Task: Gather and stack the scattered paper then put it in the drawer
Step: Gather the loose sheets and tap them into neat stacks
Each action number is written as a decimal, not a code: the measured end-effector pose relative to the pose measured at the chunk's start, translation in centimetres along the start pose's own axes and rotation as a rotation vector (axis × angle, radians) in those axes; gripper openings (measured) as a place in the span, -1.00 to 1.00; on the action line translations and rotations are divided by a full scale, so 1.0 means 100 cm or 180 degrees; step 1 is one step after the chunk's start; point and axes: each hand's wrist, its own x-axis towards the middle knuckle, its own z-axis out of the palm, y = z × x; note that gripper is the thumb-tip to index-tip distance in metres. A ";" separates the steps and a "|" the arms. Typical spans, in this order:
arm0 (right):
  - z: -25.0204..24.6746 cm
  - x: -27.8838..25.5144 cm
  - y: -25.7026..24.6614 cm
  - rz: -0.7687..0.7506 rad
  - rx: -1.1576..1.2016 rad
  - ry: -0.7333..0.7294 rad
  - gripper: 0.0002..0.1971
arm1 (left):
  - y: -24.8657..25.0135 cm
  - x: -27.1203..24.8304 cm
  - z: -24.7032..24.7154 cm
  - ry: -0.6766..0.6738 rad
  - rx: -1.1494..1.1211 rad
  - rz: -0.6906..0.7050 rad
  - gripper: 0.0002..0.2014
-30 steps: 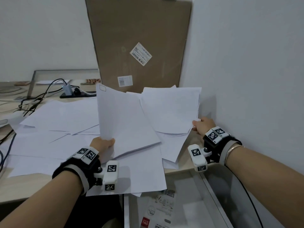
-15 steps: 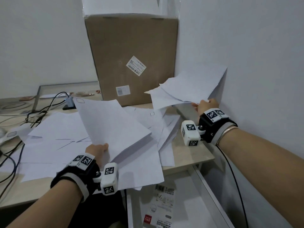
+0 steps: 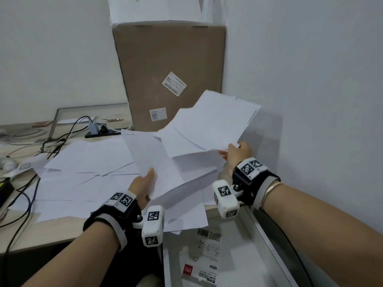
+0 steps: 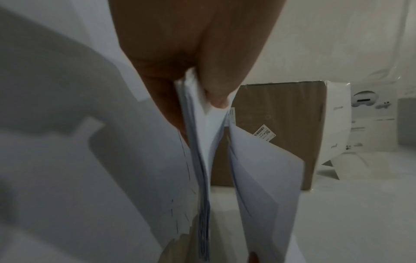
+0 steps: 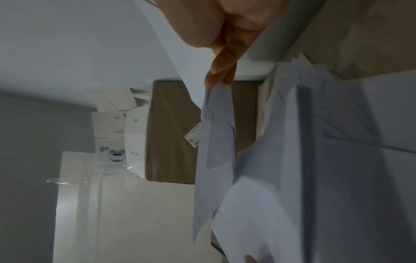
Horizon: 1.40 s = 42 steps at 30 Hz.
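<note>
My left hand pinches a stack of white sheets by its near edge, thumb on top; the left wrist view shows the stack clamped between thumb and fingers. My right hand grips a second fanned bunch of sheets, raised and overlapping the far part of the left stack. In the right wrist view that bunch hangs from the fingers. More loose paper lies spread on the desk to the left. An open drawer sits below the desk edge at the lower right.
A tall cardboard box stands against the wall behind the papers. Cables and a charger crowd the desk's left side. The wall is close on the right. A sticker pack lies in the drawer.
My right hand lifted its bunch off the desk and has brought it left, over the stack in my left hand. The left hand has moved its stack to the right, toward the right hand.
</note>
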 end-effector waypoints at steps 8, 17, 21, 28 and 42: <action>-0.004 -0.010 0.057 0.0396 -0.0509 -0.0249 -0.74 | -0.008 0.009 0.010 -0.0146 0.0084 -0.0296 -0.40; -0.004 -0.012 0.078 0.0554 -0.1032 -0.0833 -0.77 | -0.014 0.018 0.000 -0.0715 0.0408 -0.0610 -0.35; -0.010 0.001 0.073 0.0512 -0.1328 -0.1084 -0.87 | -0.011 0.020 -0.002 -0.0663 0.0573 -0.0777 -0.55; -0.032 0.062 0.056 0.0306 -0.1613 -0.0834 -0.79 | -0.020 0.030 -0.003 -0.0515 0.0317 -0.0732 -0.62; -0.042 0.062 0.027 0.0080 -0.3697 -0.0912 -0.57 | -0.026 0.032 -0.005 -0.0449 0.0387 -0.0520 -0.59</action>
